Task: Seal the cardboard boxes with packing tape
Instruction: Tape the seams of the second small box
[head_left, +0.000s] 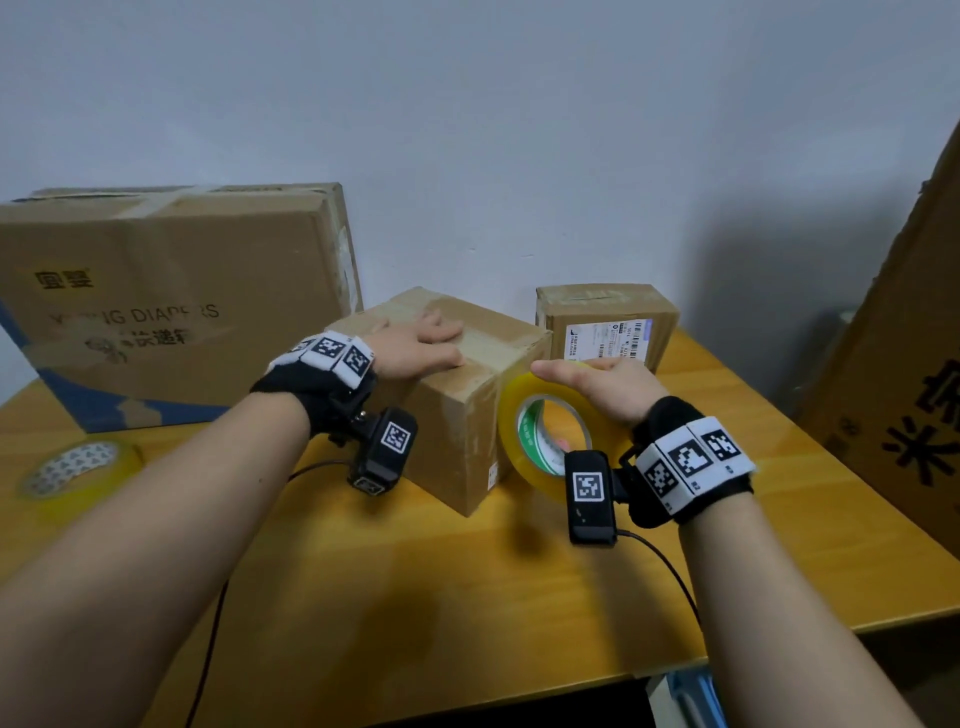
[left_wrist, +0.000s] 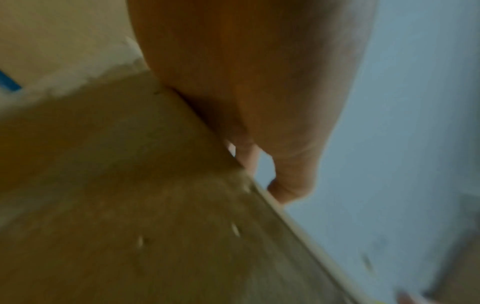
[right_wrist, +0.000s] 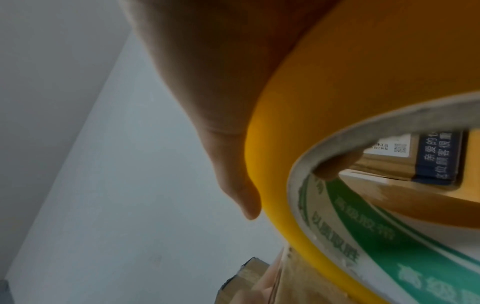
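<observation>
A medium cardboard box (head_left: 457, 426) stands mid-table with glossy tape across its top. My left hand (head_left: 434, 343) lies flat on that top, fingers straight and pressing near the right edge; the left wrist view shows the left hand (left_wrist: 259, 92) against the box (left_wrist: 130, 185). My right hand (head_left: 587, 376) grips a yellow packing tape roll (head_left: 545, 441) held upright against the box's right face. In the right wrist view the right hand's thumb (right_wrist: 241, 195) lies over the tape roll (right_wrist: 298, 123) and a fingertip hooks inside its core.
A large diaper box (head_left: 171, 296) stands at the back left, and a small labelled box (head_left: 608, 322) behind the roll. A second tape roll (head_left: 78, 470) lies flat at the left on the wooden table (head_left: 415, 597). A tall printed carton (head_left: 904, 405) leans at the right edge.
</observation>
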